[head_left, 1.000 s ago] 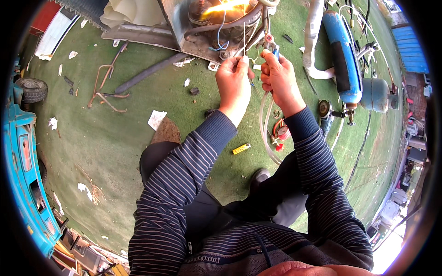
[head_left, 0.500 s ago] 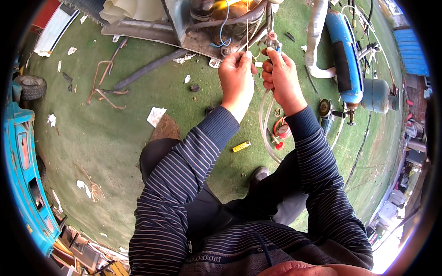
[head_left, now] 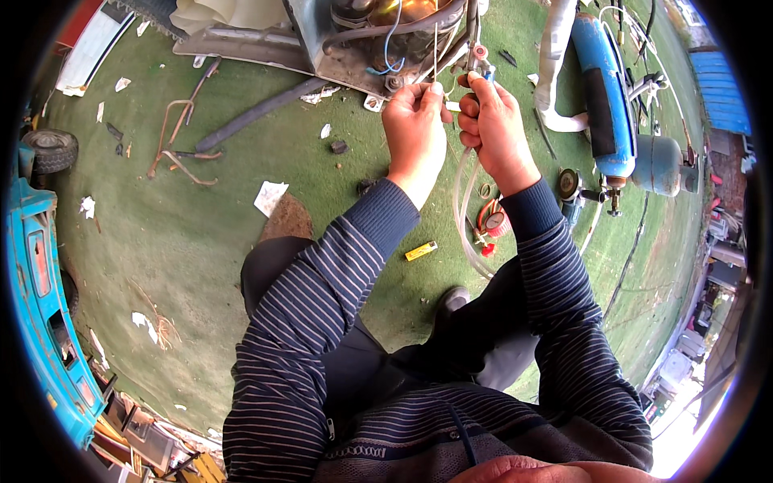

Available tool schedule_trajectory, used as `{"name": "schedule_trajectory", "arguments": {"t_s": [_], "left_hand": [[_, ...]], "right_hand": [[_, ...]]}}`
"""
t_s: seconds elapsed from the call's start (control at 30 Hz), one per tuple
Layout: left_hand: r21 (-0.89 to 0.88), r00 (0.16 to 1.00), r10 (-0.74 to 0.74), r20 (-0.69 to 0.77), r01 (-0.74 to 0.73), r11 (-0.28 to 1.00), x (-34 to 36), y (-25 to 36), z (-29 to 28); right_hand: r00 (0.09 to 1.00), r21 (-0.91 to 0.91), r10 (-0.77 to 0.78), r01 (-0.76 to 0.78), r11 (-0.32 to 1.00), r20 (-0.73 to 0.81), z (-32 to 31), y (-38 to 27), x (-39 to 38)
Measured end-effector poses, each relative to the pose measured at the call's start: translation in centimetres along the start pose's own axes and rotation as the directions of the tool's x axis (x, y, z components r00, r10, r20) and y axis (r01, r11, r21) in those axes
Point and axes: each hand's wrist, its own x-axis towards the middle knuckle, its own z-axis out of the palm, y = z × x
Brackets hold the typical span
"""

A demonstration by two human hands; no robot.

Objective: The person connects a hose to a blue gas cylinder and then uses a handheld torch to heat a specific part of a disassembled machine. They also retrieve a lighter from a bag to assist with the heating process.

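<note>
Since the earlier frames both hands have stayed raised at the metal unit, drifting slightly toward 12 o'clock in the view, and the bright glow seen at the unit a second ago is gone.

The left hand point(head_left: 415, 129) is closed, thumb and fingertips pinching a thin rod point(head_left: 436, 56) that rises toward 12 o'clock; the rod's upper end is lost against the unit's pipework. The right hand point(head_left: 493, 127) is curled shut around a small blue-tipped fitting point(head_left: 485, 74) at its fingertips; what exactly it grips is hard to make out, since the fingers cover most of it. The two hands are just beside each other, almost touching.

The metal unit point(head_left: 378, 40) lies at 12 o'clock, cut off by the frame's upper edge; blue wire and dark tubes cross its face. A clear hose point(head_left: 460, 205) loops down from the right hand toward a red-rimmed gauge point(head_left: 493, 219) on the green ground point(head_left: 201, 233) at 5 o'clock of the hands. A yellow lighter point(head_left: 420, 251) lies near the left forearm. A blue cylinder point(head_left: 602, 105) and a smaller grey-blue tank point(head_left: 659, 165) lie at 3 o'clock. Bent copper tubing point(head_left: 173, 149) lies at 9 o'clock, well apart. The person's legs are largely hidden by the striped sleeves.
</note>
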Motion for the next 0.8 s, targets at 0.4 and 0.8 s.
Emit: {"name": "schedule_trajectory", "arguments": {"t_s": [0.4, 0.8], "left_hand": [[0.021, 1.0, 0.0, 0.011, 0.0, 1.0, 0.02, -0.22, -0.1], [0.028, 1.0, 0.014, 0.019, -0.014, 1.0, 0.38, -0.21, -0.14]], "right_hand": [[0.999, 0.094, 0.03, -0.031, 0.995, 0.014, 0.3, 0.38, -0.2], [0.998, 0.075, 0.052, -0.054, 0.996, 0.019, 0.06, 0.02, -0.28]]}}
